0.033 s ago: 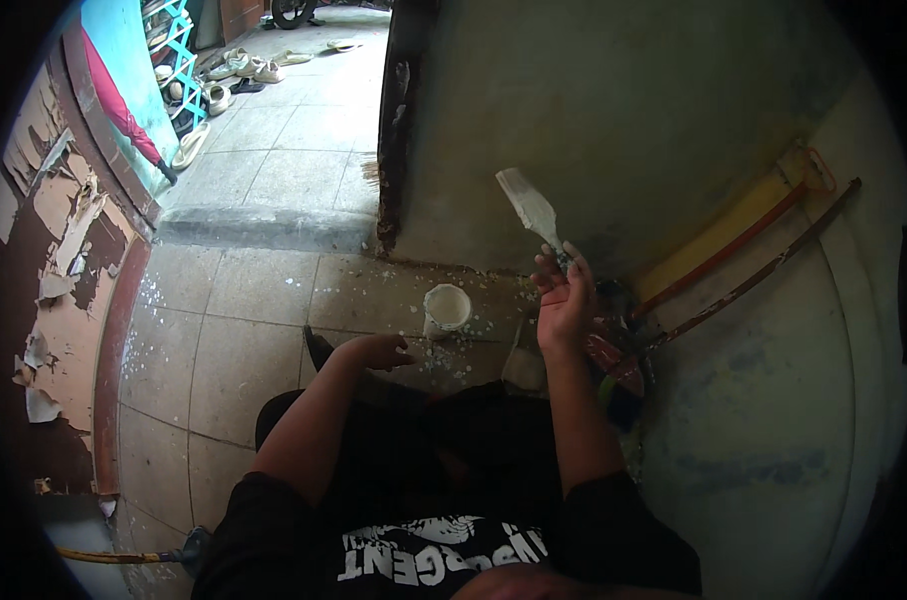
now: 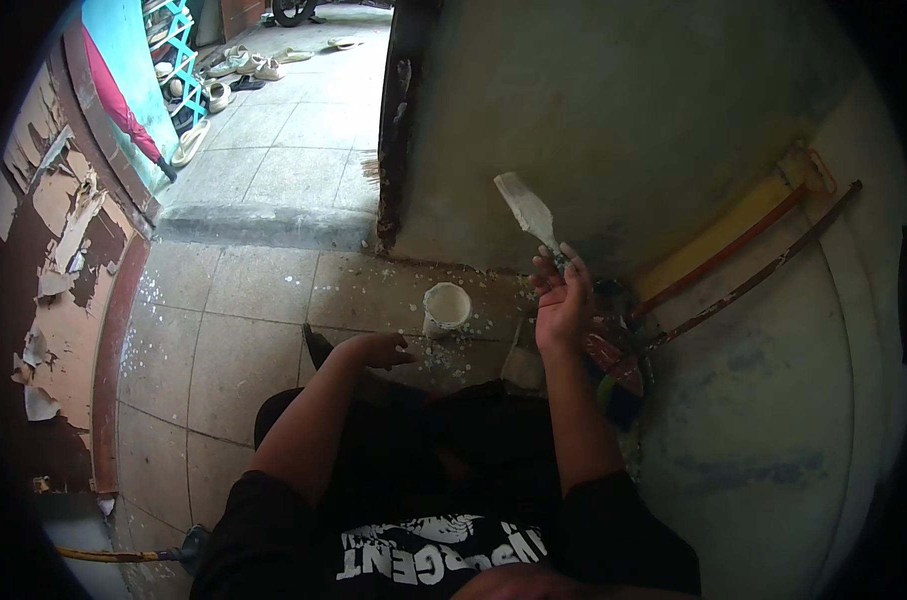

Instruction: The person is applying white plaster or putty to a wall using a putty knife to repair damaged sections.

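Observation:
Raised in front of the wall, my right hand (image 2: 564, 308) grips a flat paintbrush (image 2: 527, 207) by its handle. The brush's broad head points up and to the left and is coated in white. Over my left knee hangs my left hand (image 2: 378, 350), its fingers loosely bent and holding nothing. Between the two hands, on the tiled floor, stands a small round tub (image 2: 447, 308) with whitish paint inside and down its side. It is apart from both hands.
White drips spot the floor tiles (image 2: 244, 350). On the right, a long-handled tool (image 2: 754, 270) leans against the patchy wall (image 2: 594, 110). A peeling door (image 2: 69, 330) stands at left. Shoes (image 2: 244, 62) and a closed red umbrella (image 2: 119, 105) lie past the raised doorway step (image 2: 264, 228).

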The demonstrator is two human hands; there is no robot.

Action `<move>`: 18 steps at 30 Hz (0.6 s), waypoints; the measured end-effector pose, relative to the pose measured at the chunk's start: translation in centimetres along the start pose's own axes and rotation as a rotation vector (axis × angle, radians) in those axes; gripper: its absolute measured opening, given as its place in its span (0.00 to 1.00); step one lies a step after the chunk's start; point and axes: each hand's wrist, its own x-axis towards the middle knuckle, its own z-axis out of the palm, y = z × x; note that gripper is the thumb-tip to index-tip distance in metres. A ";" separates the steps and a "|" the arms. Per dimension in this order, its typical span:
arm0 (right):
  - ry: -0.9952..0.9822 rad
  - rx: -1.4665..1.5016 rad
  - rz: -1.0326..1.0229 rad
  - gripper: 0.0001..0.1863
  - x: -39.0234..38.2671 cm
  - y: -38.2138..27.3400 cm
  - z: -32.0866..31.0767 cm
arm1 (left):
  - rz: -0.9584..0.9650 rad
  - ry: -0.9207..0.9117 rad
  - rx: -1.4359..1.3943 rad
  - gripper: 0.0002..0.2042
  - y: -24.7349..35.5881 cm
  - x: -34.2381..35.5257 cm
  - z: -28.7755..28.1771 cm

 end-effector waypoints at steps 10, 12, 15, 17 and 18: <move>-0.070 -0.064 -0.127 0.22 1.2 1.6 -0.1 | -0.018 -0.019 -0.033 0.34 0.1 0.1 -0.1; 0.026 -0.106 -0.005 0.21 0.6 2.1 -0.5 | -0.016 -0.021 -0.008 0.34 0.1 0.1 -0.2; 0.081 -0.119 0.065 0.21 -0.3 1.9 -1.0 | -0.017 -0.046 -0.021 0.35 0.0 0.3 -0.2; -0.012 -0.065 -0.018 0.21 -0.4 1.3 -0.6 | -0.016 -0.044 -0.042 0.35 -0.2 0.5 -0.1; -0.033 -0.023 -0.074 0.22 -0.2 1.0 -0.3 | -0.024 -0.040 -0.036 0.35 -0.3 0.6 0.0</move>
